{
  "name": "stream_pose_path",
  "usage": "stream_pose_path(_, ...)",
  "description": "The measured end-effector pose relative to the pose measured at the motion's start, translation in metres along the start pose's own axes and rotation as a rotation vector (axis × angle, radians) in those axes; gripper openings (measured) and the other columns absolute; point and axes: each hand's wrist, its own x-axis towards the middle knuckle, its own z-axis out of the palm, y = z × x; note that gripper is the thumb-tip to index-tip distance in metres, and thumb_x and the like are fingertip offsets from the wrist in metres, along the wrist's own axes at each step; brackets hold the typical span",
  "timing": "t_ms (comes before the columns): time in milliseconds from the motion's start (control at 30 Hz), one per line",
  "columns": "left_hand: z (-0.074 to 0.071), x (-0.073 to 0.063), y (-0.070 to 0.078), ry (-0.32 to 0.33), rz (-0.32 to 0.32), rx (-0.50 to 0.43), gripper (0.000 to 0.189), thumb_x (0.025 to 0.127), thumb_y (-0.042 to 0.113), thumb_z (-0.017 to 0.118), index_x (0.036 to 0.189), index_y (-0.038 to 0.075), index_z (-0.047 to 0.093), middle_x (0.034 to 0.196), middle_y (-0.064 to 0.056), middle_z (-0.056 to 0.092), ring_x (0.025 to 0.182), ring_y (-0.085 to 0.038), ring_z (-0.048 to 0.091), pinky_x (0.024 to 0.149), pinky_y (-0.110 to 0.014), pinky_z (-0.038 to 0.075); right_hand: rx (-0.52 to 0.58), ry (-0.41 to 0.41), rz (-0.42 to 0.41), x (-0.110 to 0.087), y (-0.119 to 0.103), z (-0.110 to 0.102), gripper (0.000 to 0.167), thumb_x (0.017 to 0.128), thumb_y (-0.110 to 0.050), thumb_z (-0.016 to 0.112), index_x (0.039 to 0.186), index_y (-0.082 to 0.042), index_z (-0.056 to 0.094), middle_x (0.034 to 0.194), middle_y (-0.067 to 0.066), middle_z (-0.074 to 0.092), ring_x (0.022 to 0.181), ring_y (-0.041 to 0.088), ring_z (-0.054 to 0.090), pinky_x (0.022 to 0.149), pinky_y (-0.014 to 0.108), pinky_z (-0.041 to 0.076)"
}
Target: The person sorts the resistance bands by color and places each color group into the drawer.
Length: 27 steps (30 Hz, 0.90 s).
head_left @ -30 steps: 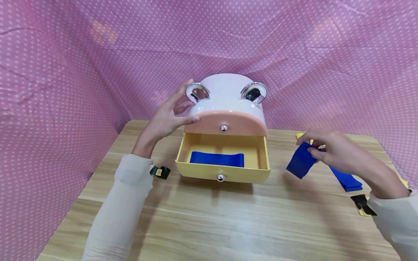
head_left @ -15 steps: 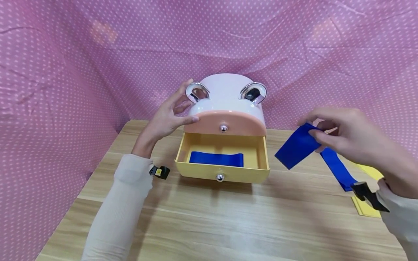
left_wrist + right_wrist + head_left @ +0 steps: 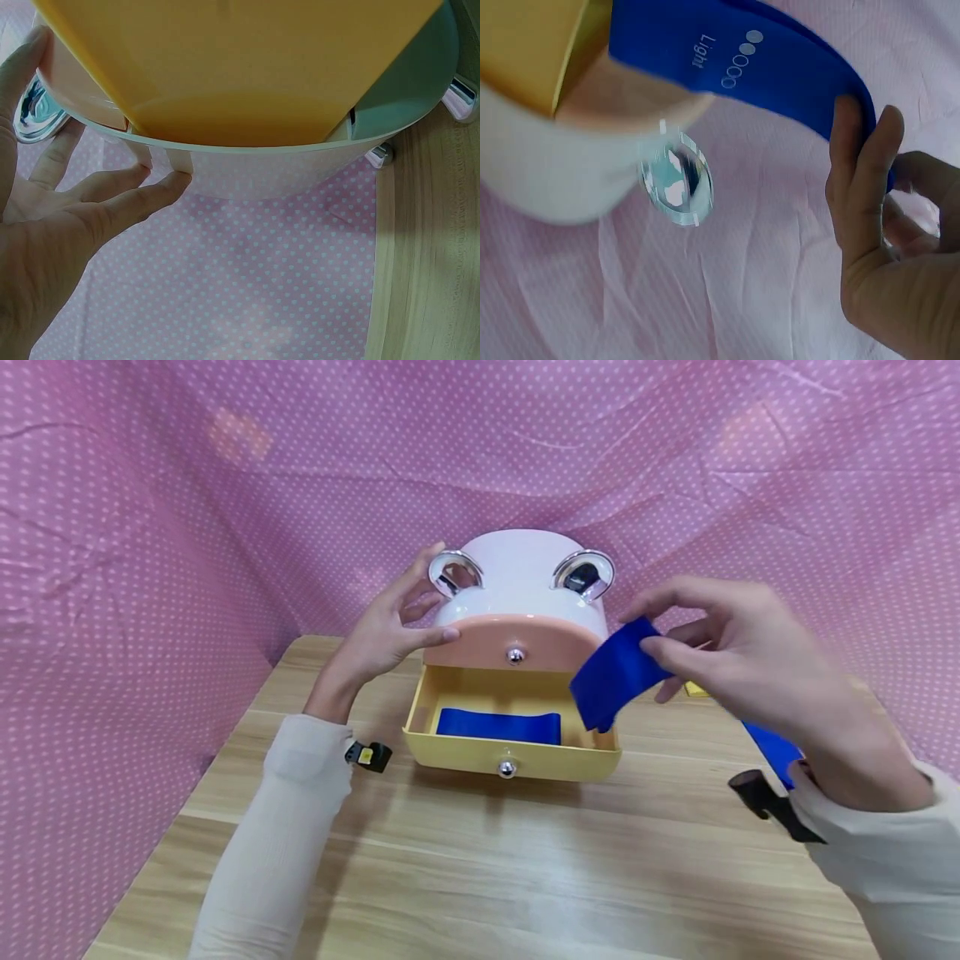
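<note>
Blue band point(image 3: 618, 672) nearer drawer point(image 3: 450, 752), between pinched right fingers point(image 3: 681, 591)

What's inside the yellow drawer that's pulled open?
A blue band lies inside the yellow drawer. Anything farther back, under the peach front, can't be seen, and a second blue band in the right hand covers part of the right side.

Your head camera looks forward and down from the near side, far enough back to frame your left hand point(image 3: 382, 631), right hand point(image 3: 750, 643) and the white box point(image 3: 517, 564) together. Your left wrist camera, close by the box's left side, faces far past the yellow drawer point(image 3: 240, 75) to the pink cloth point(image 3: 262, 262), rolled sideways. Your right wrist camera faces the box's right side, the blue strip point(image 3: 780, 75) close before it. Both wrist views share the drawer.
</note>
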Motion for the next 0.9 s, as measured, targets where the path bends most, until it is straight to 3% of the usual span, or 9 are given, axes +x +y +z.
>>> stream_pose_path(133,0.000,0.000,0.000,-0.002,0.002,-0.010,0.102,0.088,0.012,0.086,0.162,0.052,0.027,0.170,-0.005,0.035,0.149,-0.034,0.047,0.118,-0.049,0.049,0.140,-0.032,-0.020,0.007,-0.010,0.024,0.025,0.101,0.000,0.062,0.123,-0.006,0.071,0.124,0.017,0.072,0.078,0.017,0.079,0.059,0.032,0.066)
stream_pose_path(300,0.000,0.000,-0.001,-0.004,0.005,-0.016,0.101,0.088,0.012,0.086,0.161,0.053,0.028,0.170,-0.005,0.037,0.149,-0.035,0.047,0.119,-0.050,0.048,0.272,-0.065,0.015,0.018,-0.020,0.056,0.024,0.099,0.006,0.059,0.120,-0.001,0.070,0.119,0.018,0.072,0.083,0.024,0.079,0.063,0.036,0.068)
stream_pose_path(567,0.000,0.000,-0.001,-0.004,0.014,-0.004,0.100,0.089,0.016,0.086,0.161,0.053,0.028,0.172,0.000,0.032,0.149,-0.032,0.048,0.116,-0.045,0.052,0.318,-0.065,0.004,0.035,-0.028,0.103,0.027,0.097,0.008,0.060,0.122,0.001,0.068,0.108,0.017,0.073,0.070,0.025,0.076,0.062,0.040,0.068)
stream_pose_path(767,0.000,-0.001,-0.002,-0.014,0.039,-0.019,0.099,0.090,0.014,0.084,0.162,0.051,0.027,0.174,0.004,0.026,0.150,-0.033,0.047,0.116,-0.045,0.052,0.355,-0.055,-0.044,0.047,-0.039,0.134,0.027,0.095,0.008,0.061,0.120,0.002,0.068,0.099,0.014,0.064,0.060,0.020,0.067,0.057,0.035,0.066)
stream_pose_path(900,-0.001,-0.001,-0.003,-0.036,0.090,-0.045,0.098,0.092,0.004,0.079,0.166,0.042,0.026,0.176,0.006,0.018,0.154,-0.033,0.040,0.122,-0.045,0.046,0.394,-0.053,-0.059,0.054,-0.046,0.152,0.025,0.095,0.008,0.059,0.118,0.002,0.069,0.108,0.015,0.071,0.061,0.020,0.066,0.056,0.033,0.065)
